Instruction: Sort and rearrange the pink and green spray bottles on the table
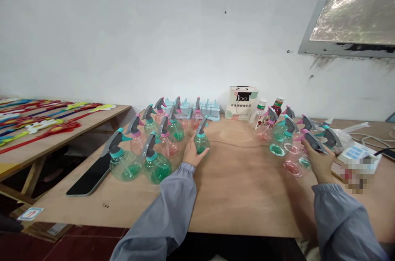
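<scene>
My left hand (pixel 194 152) is wrapped round a green spray bottle (pixel 202 141) with a grey and teal head, upright at the middle of the table. To its left stand several green and pink spray bottles (pixel 157 168). On the right, my right hand (pixel 319 160) grips the head of a pink spray bottle (pixel 293 166), which leans with its base toward the left. More spray bottles (pixel 278 143) stand close behind and left of that hand. The fingers of my right hand are partly hidden by the grey head.
A black phone (pixel 90 176) lies at the left of the wooden table (pixel 237 203). Light blue moulds (pixel 210 112), a paper bag (pixel 241 104) and two labelled bottles (pixel 277 106) stand at the back. A white box (pixel 358 154) and cables are far right; another table (pixel 66 139) holds colourful items.
</scene>
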### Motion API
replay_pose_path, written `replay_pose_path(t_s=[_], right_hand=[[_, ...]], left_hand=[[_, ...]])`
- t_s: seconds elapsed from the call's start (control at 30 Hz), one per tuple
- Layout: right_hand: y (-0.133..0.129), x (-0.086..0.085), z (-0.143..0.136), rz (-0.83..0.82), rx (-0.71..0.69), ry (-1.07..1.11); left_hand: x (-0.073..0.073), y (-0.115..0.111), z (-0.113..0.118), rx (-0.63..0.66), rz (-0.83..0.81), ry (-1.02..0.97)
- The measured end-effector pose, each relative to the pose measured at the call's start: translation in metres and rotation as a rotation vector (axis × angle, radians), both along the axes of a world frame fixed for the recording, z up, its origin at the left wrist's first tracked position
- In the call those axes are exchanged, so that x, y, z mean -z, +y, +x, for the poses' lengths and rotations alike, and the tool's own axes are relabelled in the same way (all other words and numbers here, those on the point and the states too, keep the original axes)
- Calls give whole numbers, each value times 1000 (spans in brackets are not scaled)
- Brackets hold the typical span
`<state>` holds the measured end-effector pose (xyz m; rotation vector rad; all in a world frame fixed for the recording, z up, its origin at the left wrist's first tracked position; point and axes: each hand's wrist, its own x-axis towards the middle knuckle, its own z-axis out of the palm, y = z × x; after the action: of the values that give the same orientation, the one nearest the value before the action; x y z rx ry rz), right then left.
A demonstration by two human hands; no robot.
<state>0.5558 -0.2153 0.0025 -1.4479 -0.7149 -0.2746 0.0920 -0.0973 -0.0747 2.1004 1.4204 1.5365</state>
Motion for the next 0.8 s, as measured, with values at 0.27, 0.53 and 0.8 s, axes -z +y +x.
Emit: replay_pose_path(t_s=[0.27,0.53,0.8], right_hand=[[5,-2,8,145,-54,21],[-16,-1,-55,606,87,-465],[31,15,-241,-119,-748,-380]], left_hand=[[1,1,1,-2,8,-10],[0,-3,7,42,-16,-14],[6,-43,47,175,-27,76]])
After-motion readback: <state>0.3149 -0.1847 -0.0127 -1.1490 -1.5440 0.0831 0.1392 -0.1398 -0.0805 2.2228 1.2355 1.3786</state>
